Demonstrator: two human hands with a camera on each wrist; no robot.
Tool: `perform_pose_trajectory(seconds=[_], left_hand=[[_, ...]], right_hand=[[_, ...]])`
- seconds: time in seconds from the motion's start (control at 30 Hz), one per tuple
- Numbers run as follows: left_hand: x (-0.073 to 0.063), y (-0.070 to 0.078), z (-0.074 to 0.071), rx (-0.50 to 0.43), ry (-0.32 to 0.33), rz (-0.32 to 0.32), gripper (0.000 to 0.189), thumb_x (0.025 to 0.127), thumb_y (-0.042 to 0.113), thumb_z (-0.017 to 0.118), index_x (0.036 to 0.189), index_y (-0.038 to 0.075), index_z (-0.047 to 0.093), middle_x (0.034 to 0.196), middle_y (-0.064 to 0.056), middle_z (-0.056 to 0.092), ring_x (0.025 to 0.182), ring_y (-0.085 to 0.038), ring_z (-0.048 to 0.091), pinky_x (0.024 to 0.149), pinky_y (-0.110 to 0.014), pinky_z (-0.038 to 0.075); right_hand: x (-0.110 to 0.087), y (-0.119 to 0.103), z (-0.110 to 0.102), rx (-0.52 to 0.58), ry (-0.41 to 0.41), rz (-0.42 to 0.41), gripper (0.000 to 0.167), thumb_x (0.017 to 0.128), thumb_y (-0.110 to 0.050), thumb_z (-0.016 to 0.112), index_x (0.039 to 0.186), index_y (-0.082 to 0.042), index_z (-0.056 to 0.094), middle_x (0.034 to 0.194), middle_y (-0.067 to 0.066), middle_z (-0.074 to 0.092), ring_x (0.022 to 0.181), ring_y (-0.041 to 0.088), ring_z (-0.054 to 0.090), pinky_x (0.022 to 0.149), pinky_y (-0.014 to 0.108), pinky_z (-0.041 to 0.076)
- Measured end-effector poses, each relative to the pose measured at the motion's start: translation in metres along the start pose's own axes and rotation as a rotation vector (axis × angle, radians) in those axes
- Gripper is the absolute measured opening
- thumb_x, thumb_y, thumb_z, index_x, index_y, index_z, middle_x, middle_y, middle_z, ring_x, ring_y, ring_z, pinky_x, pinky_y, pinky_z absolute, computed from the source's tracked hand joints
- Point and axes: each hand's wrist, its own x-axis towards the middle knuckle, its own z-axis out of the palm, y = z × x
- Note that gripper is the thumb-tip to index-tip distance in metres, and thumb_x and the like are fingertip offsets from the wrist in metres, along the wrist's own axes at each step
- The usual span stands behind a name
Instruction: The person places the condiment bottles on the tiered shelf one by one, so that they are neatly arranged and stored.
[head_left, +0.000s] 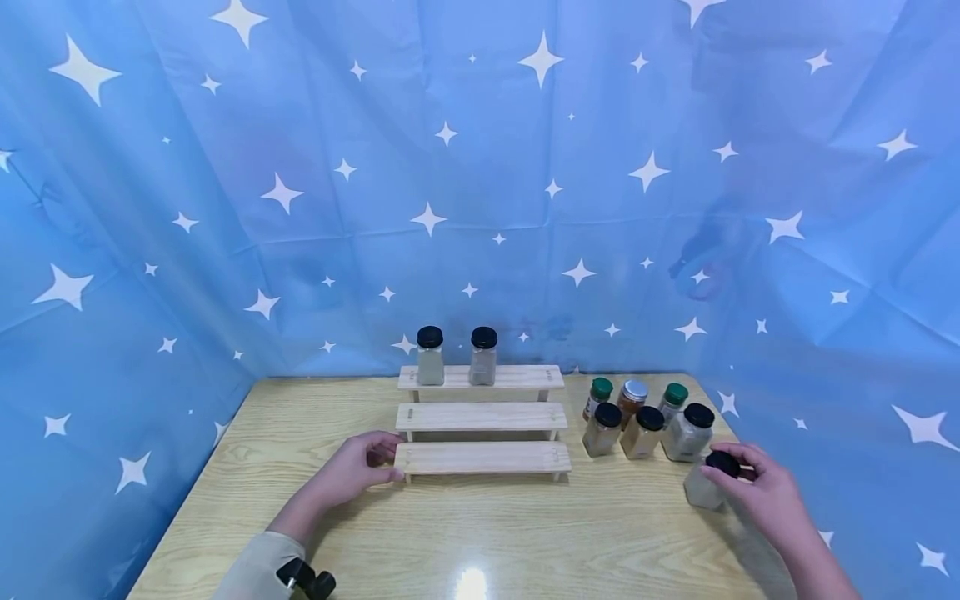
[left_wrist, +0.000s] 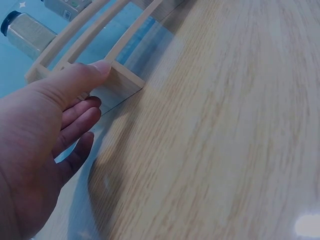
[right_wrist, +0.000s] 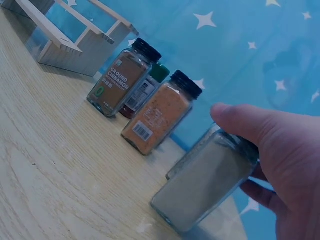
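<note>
My right hand (head_left: 753, 483) grips a glass spice jar (right_wrist: 205, 182) by its black lid; pale greyish powder fills it. This jar stands at the right of the table, its base near the tabletop. My left hand (head_left: 360, 471) rests at the left end of a three-step wooden rack (head_left: 483, 457). In the left wrist view, the thumb (left_wrist: 100, 69) touches the lowest step's end, while the other fingers are loosely bent beside the side panel. Two black-lidded jars, a left one (head_left: 431, 358) and a right one (head_left: 483, 358), stand on the top step.
Right of the rack several spice jars are grouped, among them a ground cinnamon jar (right_wrist: 120, 82), an orange-filled jar (right_wrist: 159, 117), a silver-lidded jar (head_left: 633, 400) and a large black-lidded jar (head_left: 687, 435). A blue star-patterned curtain (head_left: 480, 183) hangs around the wooden table (head_left: 525, 533).
</note>
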Motion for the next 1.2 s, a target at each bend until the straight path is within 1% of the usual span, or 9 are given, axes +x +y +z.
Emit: perform_pose_trajectory(seconds=[0.13,0.23,0.3,0.37,0.53,0.77,0.9,1.0,1.2], left_hand=[[0.0,0.0,0.0,0.006,0.002,-0.001,0.054,0.091,0.026,0.094,0.137,0.007,0.072,0.115,0.002,0.076,0.108,-0.019,0.07,0.098,-0.04,0.057],[0.0,-0.001,-0.001,0.003,0.005,-0.003,0.055,0.091,0.025,0.094,0.138,0.006,0.071,0.115,0.002,0.076,0.108,-0.019,0.07,0.098,-0.042,0.057],[0.0,-0.001,-0.001,0.001,0.006,-0.006,0.055,0.092,0.025,0.093,0.139,0.005,0.071,0.115,0.001,0.076,0.108,-0.019,0.07,0.098,-0.041,0.057],[0.001,-0.001,-0.001,-0.002,0.007,-0.011,0.055,0.092,0.025,0.093,0.139,0.006,0.071,0.115,0.002,0.076,0.108,-0.019,0.07,0.099,-0.041,0.057],[0.001,0.0,-0.001,-0.001,0.009,-0.014,0.056,0.091,0.025,0.094,0.139,0.006,0.071,0.115,0.003,0.076,0.108,-0.019,0.07,0.098,-0.039,0.057],[0.0,0.0,0.0,-0.009,0.008,-0.004,0.056,0.092,0.025,0.093,0.139,0.006,0.071,0.115,0.002,0.076,0.109,-0.019,0.07,0.098,-0.038,0.057],[0.001,0.001,0.0,-0.007,0.008,-0.005,0.055,0.092,0.026,0.093,0.139,0.007,0.071,0.115,0.003,0.076,0.109,-0.019,0.07,0.099,-0.039,0.057],[0.0,0.0,0.0,-0.005,0.007,-0.009,0.055,0.092,0.026,0.093,0.139,0.007,0.071,0.115,0.003,0.076,0.109,-0.019,0.07,0.099,-0.041,0.057],[-0.001,0.0,0.0,-0.007,0.003,-0.023,0.057,0.092,0.025,0.093,0.14,0.007,0.071,0.117,0.002,0.076,0.109,-0.019,0.07,0.101,-0.043,0.056]], right_hand=[[0.002,-0.005,-0.001,-0.018,0.033,-0.048,0.053,0.101,-0.031,0.085,0.14,0.002,0.07,0.142,0.024,0.061,0.119,0.057,0.065,0.071,0.023,0.062],[0.006,-0.011,-0.004,-0.032,0.064,-0.079,0.05,0.1,-0.03,0.087,0.137,-0.001,0.072,0.138,0.02,0.063,0.113,0.026,0.071,0.072,0.021,0.061],[0.009,-0.016,-0.005,-0.047,0.086,-0.1,0.047,0.099,-0.03,0.088,0.134,-0.002,0.074,0.133,0.015,0.065,0.107,0.004,0.064,0.071,0.02,0.06],[0.012,-0.022,-0.006,-0.062,0.103,-0.123,0.045,0.098,-0.03,0.089,0.132,-0.003,0.076,0.13,0.014,0.066,0.101,-0.008,0.056,0.071,0.019,0.059],[0.018,-0.037,-0.008,-0.084,0.11,-0.138,0.045,0.098,-0.033,0.088,0.131,-0.004,0.076,0.133,0.016,0.067,0.103,0.0,0.058,0.07,0.018,0.057],[0.025,-0.062,-0.007,-0.087,0.082,-0.148,0.043,0.099,-0.034,0.088,0.129,-0.005,0.077,0.129,0.013,0.068,0.097,-0.014,0.054,0.064,0.027,0.057],[0.029,-0.079,-0.006,-0.08,0.055,-0.151,0.047,0.099,-0.036,0.087,0.133,-0.005,0.075,0.134,0.018,0.067,0.11,0.014,0.066,0.065,0.027,0.057],[0.031,-0.09,-0.005,-0.077,0.038,-0.164,0.049,0.1,-0.037,0.086,0.135,-0.005,0.074,0.134,0.02,0.067,0.115,0.035,0.064,0.067,0.026,0.057],[0.042,-0.109,-0.002,-0.061,0.025,-0.204,0.043,0.101,-0.039,0.085,0.132,-0.011,0.075,0.126,0.009,0.067,0.1,0.013,0.063,0.068,0.028,0.055]])
